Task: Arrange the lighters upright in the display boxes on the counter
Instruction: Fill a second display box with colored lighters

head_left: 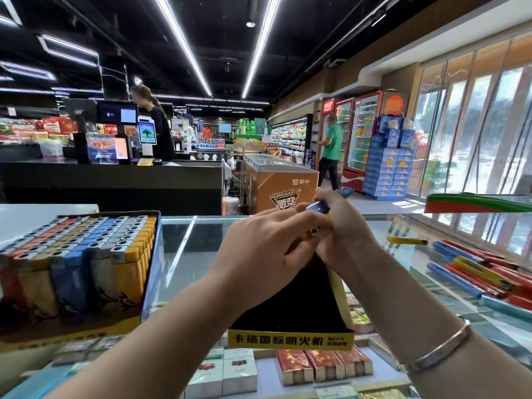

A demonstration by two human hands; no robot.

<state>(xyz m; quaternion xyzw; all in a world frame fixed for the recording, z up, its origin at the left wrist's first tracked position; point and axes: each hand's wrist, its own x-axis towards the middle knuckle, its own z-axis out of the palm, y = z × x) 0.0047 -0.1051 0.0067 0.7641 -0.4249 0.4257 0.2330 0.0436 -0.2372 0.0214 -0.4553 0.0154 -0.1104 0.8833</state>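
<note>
The yellow front strip of the display box (290, 339) reads 卡通国标明火机 in black characters. The brown freezer (280, 187) bears the 蒙牛 brand and, below it, 随变. Other print is too blurred to read.

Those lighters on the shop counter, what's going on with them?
A person is stocking lighters at a glass counter. Both hands, the left hand and the right hand, grip a few lighters above a dark, yellow-fronted display box, whose visible interior looks unfilled. To the left, another display box is already packed with upright lighters. More loose lighters lie on the glass to the right.
</note>
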